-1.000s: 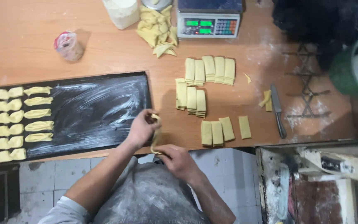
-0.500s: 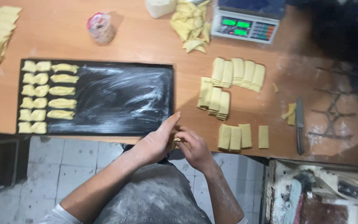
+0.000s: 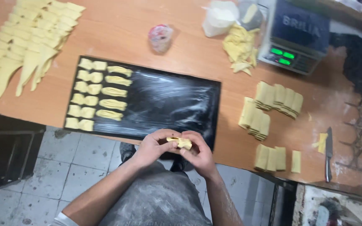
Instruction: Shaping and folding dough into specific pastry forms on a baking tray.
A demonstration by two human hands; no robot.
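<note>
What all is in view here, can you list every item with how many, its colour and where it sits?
dough piece: one, yellow, held between both hands
baking tray: one, black, table front
shaped pastries: ten, yellow, tray's left end
dough rectangles: three groups, yellow, right of tray
cut dough strips: a pile, yellow, table's far left
dough scraps: a heap, yellow, beside scale
scale: one, blue-grey, far right
knife: one, dark handle, right edge
plastic bag: one, white, far edge
left hand: one, pinching dough
right hand: one, pinching dough

Both forearms are bare to the hands, left hand [image 3: 153,147] and right hand [image 3: 198,154]. A grey apron [image 3: 158,201], dusted with white flour streaks, covers the lap at 6 o'clock. A white sleeve edge [image 3: 61,219] shows at 7 o'clock.
</note>
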